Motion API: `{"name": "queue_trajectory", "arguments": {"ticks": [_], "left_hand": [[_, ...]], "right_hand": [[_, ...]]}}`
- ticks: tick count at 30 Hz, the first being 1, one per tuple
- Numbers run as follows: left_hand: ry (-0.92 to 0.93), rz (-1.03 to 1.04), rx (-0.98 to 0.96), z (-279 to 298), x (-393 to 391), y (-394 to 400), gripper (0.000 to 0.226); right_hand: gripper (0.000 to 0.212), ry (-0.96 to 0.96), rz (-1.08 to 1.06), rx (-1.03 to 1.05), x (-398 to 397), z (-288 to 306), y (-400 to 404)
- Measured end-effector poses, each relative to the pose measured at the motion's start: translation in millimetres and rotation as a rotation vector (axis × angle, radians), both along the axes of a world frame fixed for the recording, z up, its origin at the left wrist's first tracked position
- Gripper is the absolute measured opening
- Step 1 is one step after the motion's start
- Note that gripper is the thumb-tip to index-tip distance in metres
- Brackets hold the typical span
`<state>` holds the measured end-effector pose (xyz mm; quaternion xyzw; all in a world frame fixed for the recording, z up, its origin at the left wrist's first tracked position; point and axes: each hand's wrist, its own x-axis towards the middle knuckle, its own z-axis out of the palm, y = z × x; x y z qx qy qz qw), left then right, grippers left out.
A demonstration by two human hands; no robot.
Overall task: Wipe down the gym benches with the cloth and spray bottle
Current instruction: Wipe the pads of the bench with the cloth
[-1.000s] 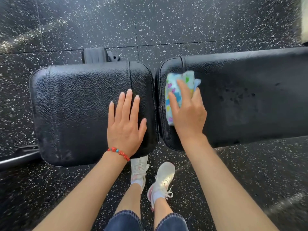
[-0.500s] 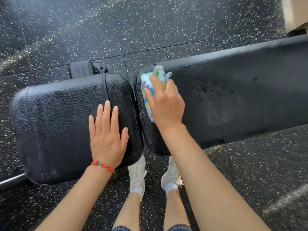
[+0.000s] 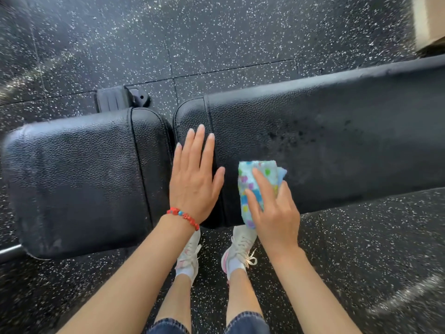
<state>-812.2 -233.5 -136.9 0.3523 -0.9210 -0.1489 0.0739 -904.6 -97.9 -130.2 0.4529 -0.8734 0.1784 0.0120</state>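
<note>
Right hand (image 3: 274, 210) grips cloth (image 3: 252, 186) on bench (image 3: 337, 141); left hand (image 3: 195, 179) flat, open beside it

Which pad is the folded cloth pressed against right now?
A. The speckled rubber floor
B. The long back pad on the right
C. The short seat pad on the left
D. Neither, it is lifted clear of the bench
B: the right hand holds the folded cloth flat against the near edge of the long back pad, just right of the gap between the two pads.
</note>
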Motion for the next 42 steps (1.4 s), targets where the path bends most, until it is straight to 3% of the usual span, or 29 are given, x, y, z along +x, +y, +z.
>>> {"name": "queue_trajectory", "arguments": {"ticks": [9, 15, 18, 22, 24, 28, 32, 35, 38, 40, 42], "left_hand": [[-0.046, 0.028, -0.04, -19, -12, 9, 0.058], [-0.063, 0.033, -0.053, -15, -14, 10, 0.058], [-0.071, 0.06, -0.051, -14, -17, 13, 0.058], [-0.079, 0.077, -0.068, -16, -18, 14, 0.059], [-0.07, 0.078, -0.065, -16, -18, 14, 0.058], [-0.048, 0.064, -0.057, -17, -16, 13, 0.057], [-0.064, 0.064, -0.056, -15, -17, 13, 0.058], [-0.108, 0.072, -0.064, -15, -20, 15, 0.06], [-0.132, 0.074, -0.057, -14, -20, 15, 0.061], [-0.133, 0.079, -0.053, -14, -20, 15, 0.061], [-0.118, 0.087, -0.045, -14, -21, 16, 0.06]], "right_hand": [[0.031, -0.025, 0.014, -0.016, -42, -6, -73], [0.032, 0.016, 0.104, -0.003, -65, -4, -66], [0.031, 0.053, -0.096, 0.015, -112, -1, -48], [0.039, -0.175, -0.422, 0.09, -138, 6, -40], [0.035, -0.13, -0.368, 0.011, -113, 7, -49], [0.03, -0.028, -0.027, -0.015, -43, 2, -55], [0.03, 0.038, 0.131, 0.007, -60, -3, -36], [0.03, 0.12, -0.082, 0.037, -111, -6, -4], [0.03, 0.054, -0.311, 0.026, -129, 0, 14], [0.03, 0.014, -0.337, 0.002, -113, 1, 7], [0.028, 0.008, -0.205, -0.016, -80, 1, -3]]}}
